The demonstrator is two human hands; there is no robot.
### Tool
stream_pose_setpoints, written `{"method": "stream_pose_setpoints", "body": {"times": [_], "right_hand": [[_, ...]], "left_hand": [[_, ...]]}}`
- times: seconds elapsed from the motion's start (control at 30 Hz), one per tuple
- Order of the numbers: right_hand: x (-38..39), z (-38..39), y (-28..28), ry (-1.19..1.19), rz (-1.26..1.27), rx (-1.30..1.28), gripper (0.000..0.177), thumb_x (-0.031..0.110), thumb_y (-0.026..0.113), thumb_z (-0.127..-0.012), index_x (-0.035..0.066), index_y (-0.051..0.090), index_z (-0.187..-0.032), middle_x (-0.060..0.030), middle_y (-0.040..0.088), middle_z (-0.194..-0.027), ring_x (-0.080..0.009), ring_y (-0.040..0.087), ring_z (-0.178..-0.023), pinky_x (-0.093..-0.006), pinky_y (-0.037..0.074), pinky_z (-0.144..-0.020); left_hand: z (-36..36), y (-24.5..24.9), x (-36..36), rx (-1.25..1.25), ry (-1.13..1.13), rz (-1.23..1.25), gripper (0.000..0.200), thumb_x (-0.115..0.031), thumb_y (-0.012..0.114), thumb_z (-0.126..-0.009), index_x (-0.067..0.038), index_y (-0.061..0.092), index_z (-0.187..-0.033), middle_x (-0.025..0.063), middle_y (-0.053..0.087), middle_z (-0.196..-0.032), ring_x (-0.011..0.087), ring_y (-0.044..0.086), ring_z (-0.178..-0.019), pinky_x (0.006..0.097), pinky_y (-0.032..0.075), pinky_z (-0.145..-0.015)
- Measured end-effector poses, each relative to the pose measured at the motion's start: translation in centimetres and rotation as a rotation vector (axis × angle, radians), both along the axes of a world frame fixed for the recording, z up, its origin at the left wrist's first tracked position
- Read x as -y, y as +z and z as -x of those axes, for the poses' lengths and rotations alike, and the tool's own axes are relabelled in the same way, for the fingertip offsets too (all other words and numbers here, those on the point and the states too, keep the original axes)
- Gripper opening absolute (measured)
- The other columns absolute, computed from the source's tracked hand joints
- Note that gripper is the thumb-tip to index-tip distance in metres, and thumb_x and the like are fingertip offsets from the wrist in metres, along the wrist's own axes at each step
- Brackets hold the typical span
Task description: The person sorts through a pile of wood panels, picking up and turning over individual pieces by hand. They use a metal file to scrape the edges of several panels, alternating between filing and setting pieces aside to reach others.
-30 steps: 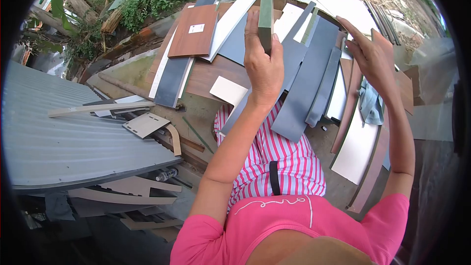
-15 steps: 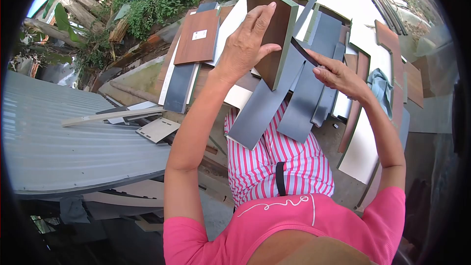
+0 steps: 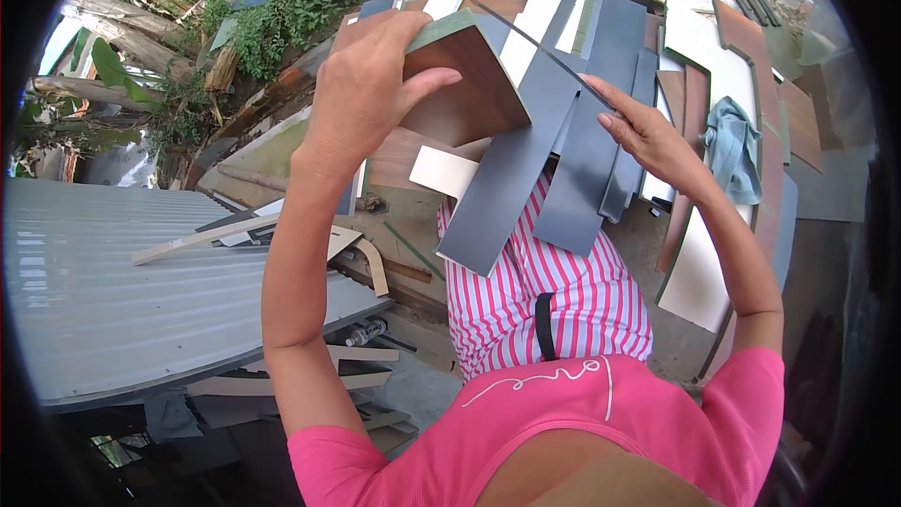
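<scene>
My left hand (image 3: 361,84) is closed on the upper left edge of a brown wood-grain board (image 3: 469,99) with a green edge, its thumb lying on the brown face. The board is tilted in front of me. In my right hand (image 3: 648,136) is a long, thin, dark blade-like tool (image 3: 530,38), gripped at its near end and pointing up and left past the board's right side. Below both hands, a dark grey board (image 3: 507,188) and another grey board (image 3: 587,178) reach over my striped trousers (image 3: 497,310). A small white panel (image 3: 441,172) lies beside them.
More panels, white and brown, pile up ahead and to the right, with a blue-grey cloth (image 3: 732,150) on them. Corrugated metal sheeting (image 3: 113,291) spans the left side, wood strips on it. A small bottle (image 3: 366,331) lies near its edge. Green plants (image 3: 310,0) grow beyond.
My left hand has carried the board left and turned it, so its green edge now faces upward. The right hand stays nearly in place, and more of the thin tool's length shows.
</scene>
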State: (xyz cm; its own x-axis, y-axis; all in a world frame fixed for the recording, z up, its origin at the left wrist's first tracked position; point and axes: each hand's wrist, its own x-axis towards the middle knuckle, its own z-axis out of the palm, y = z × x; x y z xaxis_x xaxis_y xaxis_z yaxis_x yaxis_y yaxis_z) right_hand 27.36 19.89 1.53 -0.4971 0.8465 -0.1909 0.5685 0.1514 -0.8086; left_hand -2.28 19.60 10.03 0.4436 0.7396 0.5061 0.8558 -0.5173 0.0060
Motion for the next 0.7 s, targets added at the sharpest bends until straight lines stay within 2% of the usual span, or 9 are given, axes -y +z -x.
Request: {"method": "stream_pose_setpoints", "body": {"times": [0.03,0.07,0.13,0.3,0.4,0.5,0.53,0.6,0.7], "right_hand": [[0.5,-0.1,-0.7,-0.113,-0.056,-0.011,0.046,0.026,0.041,-0.097,0.025,0.029,-0.141,-0.0151,0.047,-0.133,-0.0327,0.052,-0.116,-0.0436,0.043,-0.094],[0.8,-0.4,-1.5,-0.111,-0.049,-0.009,0.046,0.026,0.041,-0.097,0.025,0.029,-0.141,-0.0151,0.047,-0.133,-0.0327,0.052,-0.116,-0.0436,0.043,-0.094],[1.4,-0.5,-2.0,-0.164,-0.114,-0.018,0.046,0.025,0.039,-0.098,0.024,0.028,-0.142,-0.0171,0.044,-0.134,-0.036,0.047,-0.12,-0.0435,0.041,-0.097],[5.1,2.1,0.9,-0.032,-0.179,-0.097,0.05,0.011,0.043,-0.094,0.021,0.03,-0.141,-0.0215,0.052,-0.123,-0.0385,0.052,-0.112,-0.0429,0.043,-0.091],[6.7,3.7,2.2,0.064,-0.376,-0.313,0.05,0.009,0.044,-0.093,0.017,0.031,-0.141,-0.0212,0.057,-0.114,-0.037,0.058,-0.096,-0.0412,0.047,-0.08],[7.4,4.3,2.8,0.156,-0.321,-0.27,0.05,0.009,0.045,-0.093,0.016,0.031,-0.141,-0.0209,0.059,-0.108,-0.0355,0.059,-0.091,-0.0421,0.047,-0.077],[7.4,4.2,2.6,0.154,-0.318,-0.272,0.05,0.009,0.045,-0.093,0.016,0.031,-0.141,-0.0209,0.059,-0.108,-0.0355,0.059,-0.091,-0.0421,0.047,-0.077],[6.8,4.2,1.7,0.168,-0.17,-0.238,0.048,0.013,0.043,-0.094,0.016,0.032,-0.141,-0.017,0.047,-0.131,-0.0351,0.049,-0.118,-0.0402,0.041,-0.097],[5.0,4.4,-3.3,0.12,-0.114,-0.098,0.047,0.015,0.042,-0.095,0.02,0.032,-0.14,-0.0173,0.051,-0.126,-0.0355,0.052,-0.114,-0.0398,0.044,-0.094]], "left_hand": [[0.1,0.9,1.1,0.031,0.081,0.132,0.039,-0.03,0.073,-0.074,-0.004,0.056,-0.098,0.0149,0.062,-0.085,0.0308,0.06,-0.08,0.0373,0.048,-0.068],[0.6,1.5,1.8,0.032,0.083,0.139,0.039,-0.03,0.073,-0.074,-0.004,0.056,-0.098,0.0149,0.062,-0.085,0.0308,0.06,-0.08,0.0373,0.048,-0.068],[1.5,2.1,2.7,0.297,0.246,0.524,0.034,-0.026,0.067,-0.081,-0.002,0.054,-0.1,0.0164,0.061,-0.086,0.0327,0.059,-0.08,0.0388,0.047,-0.066],[1.1,0.6,4.7,0.242,0.192,0.341,0.03,-0.024,0.063,-0.085,-0.001,0.053,-0.102,0.02,0.06,-0.077,0.0373,0.06,-0.07,0.0401,0.045,-0.061],[-0.8,0.9,6.5,0.341,0.233,0.429,0.029,-0.023,0.063,-0.085,-0.002,0.052,-0.102,0.02,0.06,-0.075,0.0379,0.059,-0.068,0.0404,0.045,-0.059],[-0.9,0.6,7.3,0.302,0.249,0.397,0.028,-0.021,0.063,-0.085,-0.002,0.052,-0.103,0.0195,0.06,-0.073,0.0374,0.06,-0.065,0.0397,0.045,-0.057],[-0.8,0.6,7.6,0.271,0.263,0.369,0.028,-0.021,0.063,-0.085,-0.002,0.052,-0.103,0.0191,0.06,-0.074,0.0367,0.06,-0.065,0.0392,0.045,-0.057],[-0.1,-0.2,8.1,0.325,0.246,0.34,0.028,-0.02,0.063,-0.085,-0.002,0.052,-0.104,0.0184,0.061,-0.074,0.0358,0.061,-0.066,0.0383,0.046,-0.058],[0.7,-0.7,9.3,0.413,0.245,0.324,0.029,-0.02,0.062,-0.086,-0.003,0.052,-0.107,0.0169,0.063,-0.077,0.0334,0.063,-0.068,0.0363,0.047,-0.06]]}}
